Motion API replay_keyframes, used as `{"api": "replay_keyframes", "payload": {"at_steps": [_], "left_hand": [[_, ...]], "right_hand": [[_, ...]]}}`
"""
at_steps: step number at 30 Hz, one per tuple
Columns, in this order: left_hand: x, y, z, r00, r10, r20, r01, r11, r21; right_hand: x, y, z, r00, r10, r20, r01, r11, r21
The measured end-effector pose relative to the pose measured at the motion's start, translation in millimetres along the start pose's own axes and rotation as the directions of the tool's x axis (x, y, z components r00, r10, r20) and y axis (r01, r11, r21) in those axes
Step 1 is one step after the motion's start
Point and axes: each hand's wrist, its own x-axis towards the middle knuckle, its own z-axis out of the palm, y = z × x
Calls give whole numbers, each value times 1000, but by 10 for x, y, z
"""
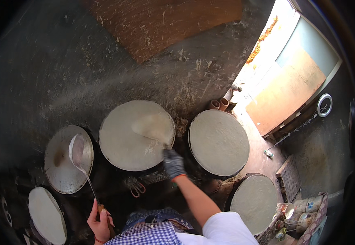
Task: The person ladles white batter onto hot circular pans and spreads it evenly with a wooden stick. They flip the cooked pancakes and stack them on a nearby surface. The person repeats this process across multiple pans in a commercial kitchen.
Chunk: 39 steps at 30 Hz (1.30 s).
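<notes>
My left hand is bare and closed around the wooden handle of a long metal ladle. The ladle's bowl, coated with pale liquid, hangs over a bare round griddle that has a brown spot. A dark glove covers my right hand, which is at the near right edge of the middle griddle. From its fingers a pale, flat spreading tool seems to reach over the surface; motion blurs it. Pale batter coats that griddle nearly to the rim.
Pale layers cover the right griddle, lower right griddle and far left griddle. Scissors lie before the middle griddle. Clay pipes stand behind. A stained dark wall rises beyond; buckets sit lower right.
</notes>
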Motion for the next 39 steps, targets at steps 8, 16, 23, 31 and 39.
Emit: {"api": "replay_keyframes", "payload": {"at_steps": [8, 16, 23, 31, 39], "left_hand": [[-52, -115, -13, 999, -26, 34, 27, 1000, -17], [175, 14, -113, 982, -81, 172, 78, 997, 21], [1272, 273, -187, 848, -300, 438, 312, 949, 45], [2048, 313, 179, 645, -422, 638, 486, 870, 84], [1974, 216, 247, 628, -431, 648, 534, 844, 44]], "right_hand": [[-7, 93, -75, 990, -66, 126, 97, 961, -260], [-333, 44, 314, 995, -93, -19, 91, 992, -91], [174, 106, 89, 976, -133, 172, 174, 953, -250], [-1350, -148, 340, 978, 161, -130, -192, 938, -287], [-939, -38, 997, 960, 268, -87, -131, 699, 703]]}}
